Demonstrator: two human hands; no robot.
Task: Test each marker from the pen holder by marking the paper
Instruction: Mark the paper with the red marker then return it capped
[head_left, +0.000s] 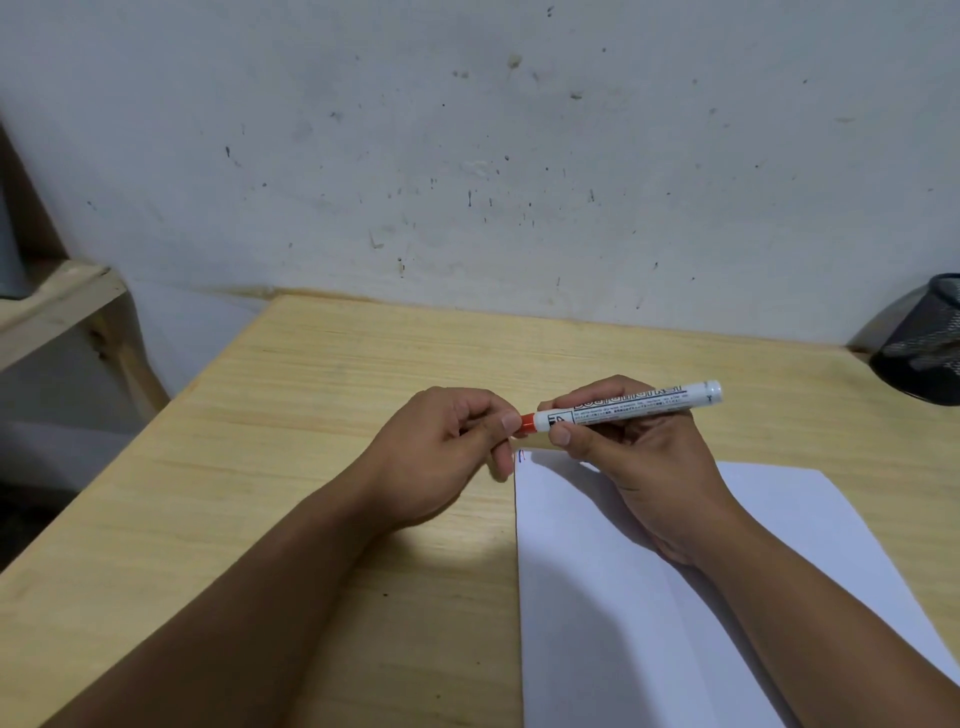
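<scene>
Both hands on a red-ended marker above the paper

The right hand (631, 457) grips the marker (623, 408) level over the paper (675, 597); the left hand (447, 452) pinches its red end; the pen holder (924, 348) stands far right on the table (311, 395).

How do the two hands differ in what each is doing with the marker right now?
The right hand wraps the marker by its white barrel, over the paper; the left hand only pinches the red cap at the tip, over the bare wooden table. The right grip uses the whole hand, the left just fingertips. Both hold the same marker, level above the table.
</scene>
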